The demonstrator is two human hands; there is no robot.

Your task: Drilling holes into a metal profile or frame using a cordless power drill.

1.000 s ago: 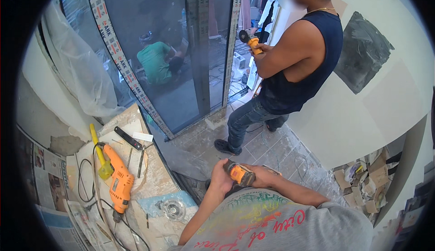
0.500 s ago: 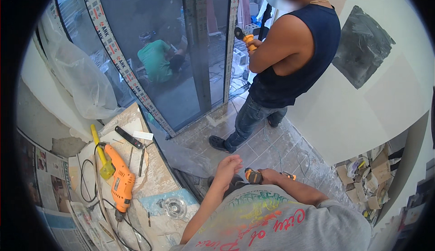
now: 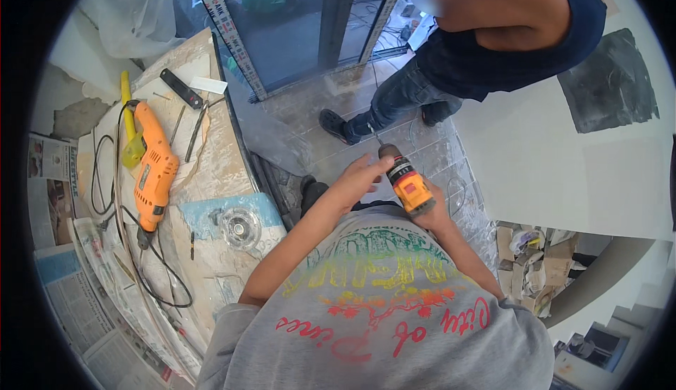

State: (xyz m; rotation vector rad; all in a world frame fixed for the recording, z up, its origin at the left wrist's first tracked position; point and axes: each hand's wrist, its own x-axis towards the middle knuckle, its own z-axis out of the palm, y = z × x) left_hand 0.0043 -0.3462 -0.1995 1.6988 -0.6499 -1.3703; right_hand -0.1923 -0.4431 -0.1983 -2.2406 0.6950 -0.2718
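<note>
The right hand (image 3: pixel 435 210) wraps closed around the grip of a yellow cordless drill (image 3: pixel 404 180) held at chest height above the tiled floor (image 3: pixel 338 140), bit pointing to eleven o'clock, while the left hand (image 3: pixel 359 177), fingers loosely curled, touches its chuck at nine o'clock, well apart from the orange corded drill (image 3: pixel 153 168) on the worktop (image 3: pixel 218 172).

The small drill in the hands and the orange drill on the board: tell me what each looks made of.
Small drill, held in the right hand with the left hand at its front: yellow and black body, probably moulded plastic with a matte look; the thin grey bit looks like metal. Orange drill: smooth orange casing, likely plastic, with a black cord, probably rubber-coated.
</note>
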